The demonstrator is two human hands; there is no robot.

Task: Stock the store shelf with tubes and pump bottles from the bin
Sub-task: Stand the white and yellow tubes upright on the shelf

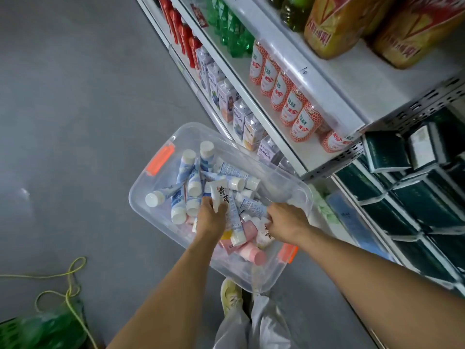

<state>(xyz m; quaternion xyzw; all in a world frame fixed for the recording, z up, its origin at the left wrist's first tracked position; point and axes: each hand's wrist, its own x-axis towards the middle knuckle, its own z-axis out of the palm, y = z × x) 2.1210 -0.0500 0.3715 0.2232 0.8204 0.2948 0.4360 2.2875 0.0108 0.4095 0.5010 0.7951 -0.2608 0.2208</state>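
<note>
Tubes fill the clear bin in a loose heap, so you cannot see what lies at the bottom. Your left hand is down in the heap, its fingers curled round a white tube with dark characters, which sticks up and away from you. Your right hand is turned knuckles up; its fingers bend into the pile, seemingly closing on another white tube, though the fingertips are hidden and the grip is hard to judge. The near corner of the bin is covered by your arms and by pale trousers; one yellowish shoe shows beneath it.

The bin sits on a grey floor, just beside the white shelf on your right. A yellow cord trails over the floor at lower left, next to a blurred green thing cut off by the frame edge. The shelf's upper levels carry red bottles, green bottles, orange-and-white bottles and pale cartons; dark green boxes are stacked lower at far right. The shelf level nearest the bin is smeared and unreadable.

Most tubes are white and blue with white caps; several near you are pink. The bin has orange latches at both ends.
</note>
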